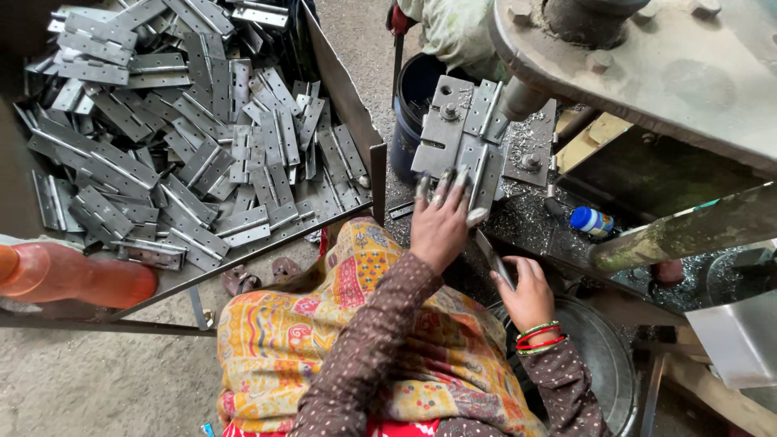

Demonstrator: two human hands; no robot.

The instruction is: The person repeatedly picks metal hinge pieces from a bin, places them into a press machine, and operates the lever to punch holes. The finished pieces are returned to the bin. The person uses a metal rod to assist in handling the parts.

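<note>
My left hand (441,218) reaches forward with fingers spread, its fingertips pressing a grey metal hinge (483,150) that lies on the steel jig plate (441,133) of a drill press. The drill spindle (518,99) stands just above the hinge. My right hand (526,293), with red and green bangles at the wrist, is closed on a second flat metal hinge (491,255) held on edge near my lap. Metal shavings lie around the jig.
A large metal tray (348,97) at the left holds a heap of several grey hinges (178,137). An orange bottle (73,275) lies at the tray's near corner. A dark bucket (413,105), another person's sleeve (453,32), a blue-capped bottle (592,220) and a round metal basin (607,364) surround the machine.
</note>
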